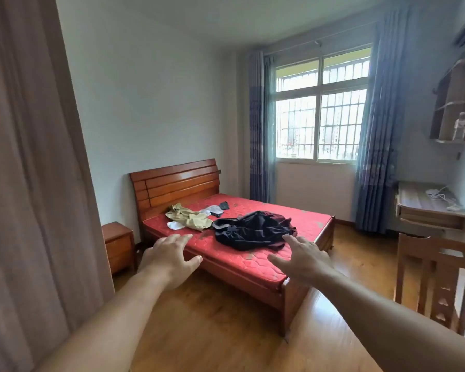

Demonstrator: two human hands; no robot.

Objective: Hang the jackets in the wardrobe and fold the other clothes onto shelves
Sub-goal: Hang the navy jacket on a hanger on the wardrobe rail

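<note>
A bed with a bare red mattress (255,261) stands across the room. On it lies a heap of dark navy and maroon clothes (253,230), a khaki garment (189,217) nearer the headboard, and small white and dark pieces (215,209) behind it. My left hand (169,257) and my right hand (300,257) are both stretched out in front of me with fingers spread, holding nothing. They hover in the air short of the bed. The wardrobe is out of sight.
A brown curtain (30,183) fills the left edge. A wooden nightstand (117,245) sits left of the bed. A desk (427,208), a wooden chair (435,280) and wall shelves (457,108) line the right side. Wooden floor (212,326) lies between me and the bed.
</note>
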